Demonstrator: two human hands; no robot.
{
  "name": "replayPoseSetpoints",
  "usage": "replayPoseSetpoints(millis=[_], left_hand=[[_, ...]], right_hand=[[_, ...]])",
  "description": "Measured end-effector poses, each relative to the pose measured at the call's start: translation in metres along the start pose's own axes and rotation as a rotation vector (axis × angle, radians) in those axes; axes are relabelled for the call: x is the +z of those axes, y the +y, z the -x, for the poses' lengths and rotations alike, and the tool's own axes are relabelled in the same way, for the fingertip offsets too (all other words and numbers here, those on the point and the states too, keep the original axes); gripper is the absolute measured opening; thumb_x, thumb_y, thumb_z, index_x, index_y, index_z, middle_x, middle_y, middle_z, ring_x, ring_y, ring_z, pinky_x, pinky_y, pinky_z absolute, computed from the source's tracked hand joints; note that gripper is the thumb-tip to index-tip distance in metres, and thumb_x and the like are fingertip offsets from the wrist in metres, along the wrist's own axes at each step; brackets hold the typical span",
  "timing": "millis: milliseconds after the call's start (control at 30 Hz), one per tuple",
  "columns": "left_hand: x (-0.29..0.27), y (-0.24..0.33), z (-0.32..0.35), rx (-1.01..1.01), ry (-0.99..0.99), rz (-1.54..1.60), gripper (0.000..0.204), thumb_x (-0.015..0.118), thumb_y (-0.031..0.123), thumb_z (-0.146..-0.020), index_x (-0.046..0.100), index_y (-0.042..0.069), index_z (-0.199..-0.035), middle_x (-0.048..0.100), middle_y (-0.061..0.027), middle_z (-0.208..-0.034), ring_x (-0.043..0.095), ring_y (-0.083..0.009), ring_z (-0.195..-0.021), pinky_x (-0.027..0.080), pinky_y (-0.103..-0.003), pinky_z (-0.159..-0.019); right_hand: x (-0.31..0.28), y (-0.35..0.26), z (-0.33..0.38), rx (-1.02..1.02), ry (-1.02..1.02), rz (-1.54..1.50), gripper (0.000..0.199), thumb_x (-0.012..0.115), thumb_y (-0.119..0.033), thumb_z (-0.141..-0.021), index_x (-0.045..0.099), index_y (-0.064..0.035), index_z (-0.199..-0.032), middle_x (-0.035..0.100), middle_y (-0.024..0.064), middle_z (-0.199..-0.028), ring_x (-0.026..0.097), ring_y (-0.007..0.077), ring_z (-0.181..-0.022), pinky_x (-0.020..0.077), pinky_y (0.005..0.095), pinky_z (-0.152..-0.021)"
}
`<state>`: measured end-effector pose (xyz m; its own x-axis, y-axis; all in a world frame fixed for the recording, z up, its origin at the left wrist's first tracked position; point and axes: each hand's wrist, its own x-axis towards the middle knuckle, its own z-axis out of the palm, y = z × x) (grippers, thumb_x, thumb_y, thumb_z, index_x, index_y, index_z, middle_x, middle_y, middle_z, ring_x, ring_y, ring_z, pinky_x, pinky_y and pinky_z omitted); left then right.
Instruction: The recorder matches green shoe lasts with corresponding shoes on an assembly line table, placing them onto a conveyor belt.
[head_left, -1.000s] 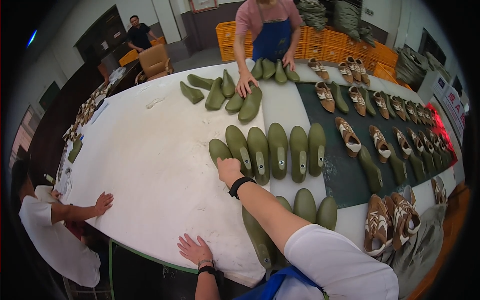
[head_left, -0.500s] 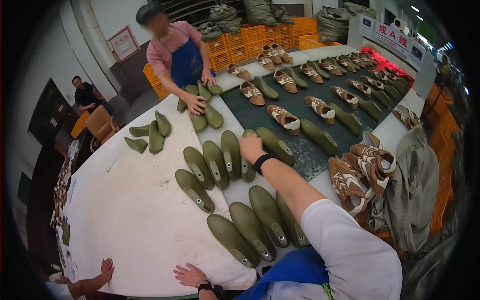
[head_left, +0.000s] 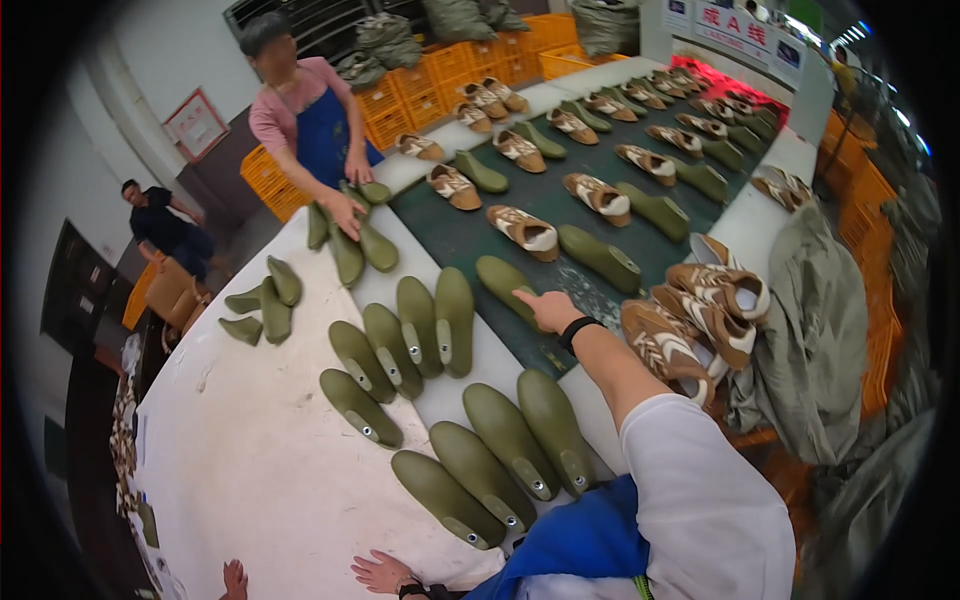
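Observation:
My right hand [head_left: 548, 311] is at the heel end of an olive-green shoe last [head_left: 505, 280] on the near edge of the dark green belt. Its index finger stretches over the last, the other fingers are curled, and the thumb side is hidden. My left hand [head_left: 382, 572] lies flat on the white tabletop [head_left: 270, 450], fingers spread, holding nothing. Between my hands, a row of several shoe lasts [head_left: 455, 322] slants across the table seam. Closer to me is another row of larger-looking lasts [head_left: 490, 475], heel ends toward me.
Brown-and-white sneakers [head_left: 525, 232] alternate with lasts on the belt [head_left: 450, 225]. More sneakers [head_left: 690, 320] are piled at right beside a grey-green sack [head_left: 810, 340]. Across the table, a person in a blue apron handles lasts [head_left: 375, 245]. Another person's hand [head_left: 235, 580] rests at lower left.
My right hand has moved right, off the end last of the middle row and onto the last on the belt. The view has shifted. My left hand stays on the table.

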<state>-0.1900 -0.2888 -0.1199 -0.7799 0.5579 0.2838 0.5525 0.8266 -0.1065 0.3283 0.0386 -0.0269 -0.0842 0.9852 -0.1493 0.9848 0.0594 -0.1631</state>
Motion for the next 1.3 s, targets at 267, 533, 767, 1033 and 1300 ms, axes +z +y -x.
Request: replayPoseSetpoints(millis=[267, 533, 767, 1033, 1300], left_hand=[[-0.021, 0.017, 0.003, 0.043, -0.018, -0.006, 0.055, 0.033, 0.051, -0.089, 0.047, 0.010, -0.123, 0.048, -0.0145, -0.127, 0.049, -0.0344, -0.108, 0.041, -0.050, -0.085], [-0.019, 0.007, -0.002, -0.056, -0.062, -0.016, 0.057, 0.031, 0.050, -0.090, 0.042, 0.010, -0.130, 0.044, -0.0152, -0.131, 0.046, -0.0343, -0.114, 0.039, -0.049, -0.088], [-0.021, 0.007, -0.008, -0.183, -0.174, -0.014, 0.054, 0.034, 0.050, -0.090, 0.038, 0.019, -0.134, 0.033, -0.0024, -0.142, 0.032, -0.0293, -0.128, 0.030, -0.049, -0.099], [-0.035, 0.013, -0.003, -0.180, -0.205, 0.035, 0.054, 0.034, 0.048, -0.091, 0.037, 0.016, -0.134, 0.032, -0.0055, -0.142, 0.030, -0.0311, -0.129, 0.028, -0.049, -0.100], [-0.033, 0.015, -0.004, -0.170, -0.206, 0.058, 0.053, 0.034, 0.046, -0.091, 0.037, 0.016, -0.134, 0.031, -0.0067, -0.142, 0.030, -0.0313, -0.129, 0.028, -0.049, -0.101]], right_hand=[[0.017, 0.028, 0.092, 0.086, -0.069, -0.136, 0.071, 0.050, -0.012, -0.080, 0.020, -0.0331, -0.141, 0.061, 0.0145, -0.082, 0.061, 0.0327, -0.075, 0.0473, 0.0418, -0.063], [-0.033, 0.043, 0.274, 0.153, 0.158, -0.009, 0.015, 0.060, -0.021, -0.075, 0.061, -0.0091, -0.084, 0.062, 0.0131, -0.078, 0.062, 0.0301, -0.074, 0.0496, 0.0422, -0.059], [-0.014, 0.076, 0.341, 0.087, 0.180, 0.073, 0.017, 0.065, -0.015, -0.068, 0.061, -0.0102, -0.084, 0.055, 0.0087, -0.081, 0.062, 0.0270, -0.069, 0.0492, 0.0382, -0.057], [-0.054, 0.050, 0.310, 0.007, 0.185, -0.367, 0.027, 0.067, -0.020, -0.074, 0.060, -0.0075, -0.097, 0.058, 0.0085, -0.082, 0.058, 0.0204, -0.063, 0.0466, 0.0315, -0.055], [-0.091, -0.002, 0.177, 0.065, 0.206, -1.264, 0.029, 0.067, -0.027, -0.078, 0.054, -0.0059, -0.092, 0.057, 0.0020, -0.075, 0.054, 0.0082, -0.059, 0.0429, 0.0210, -0.050]])
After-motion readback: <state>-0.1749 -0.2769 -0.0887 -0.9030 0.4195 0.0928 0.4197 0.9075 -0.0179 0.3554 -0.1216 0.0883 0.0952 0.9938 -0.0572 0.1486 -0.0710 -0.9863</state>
